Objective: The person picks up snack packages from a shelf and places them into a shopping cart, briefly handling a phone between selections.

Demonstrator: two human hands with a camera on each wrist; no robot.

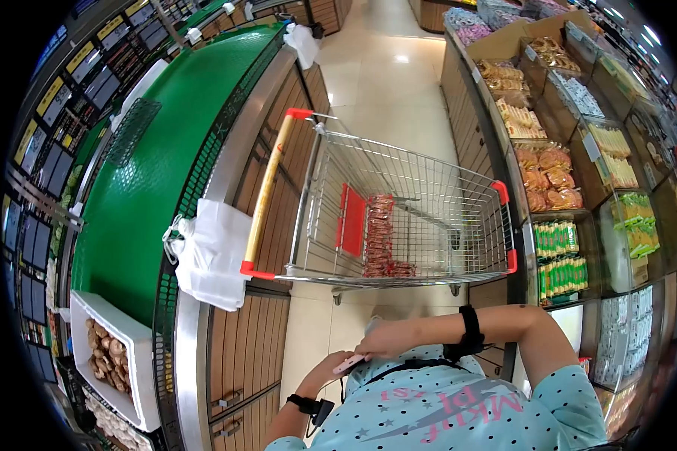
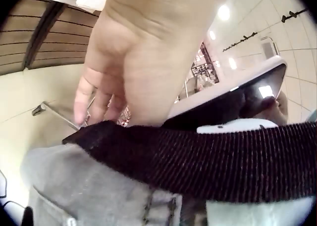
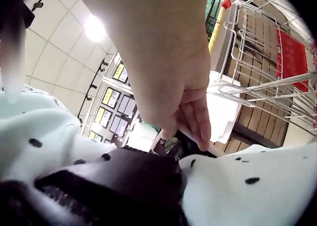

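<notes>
A phone (image 1: pixel 348 364) with a pale pink casing is between both hands, close to the waist. The left hand (image 1: pixel 328 373) holds its near end; in the left wrist view the base of that hand crosses in front of the phone (image 2: pixel 233 100), whose dark screen shows, and the other fingers (image 2: pixel 85 97) hang down. At the phone's other end, the right hand (image 1: pixel 387 338) grips with bent fingers (image 3: pixel 200 122), covering part of it. Beyond the hands stands a metal shopping cart (image 1: pixel 421 161) with a yellow handle (image 1: pixel 269 195), holding red-wrapped packets (image 1: pixel 378 233).
Along the left runs a green-topped counter (image 1: pixel 147 203); a white plastic bag (image 1: pixel 214 252) hangs from its edge and a foam box (image 1: pixel 132 368) of mushrooms sits on it. Snack bins (image 1: pixel 545 177) line the right. A tiled aisle (image 1: pixel 387 83) stretches ahead between them.
</notes>
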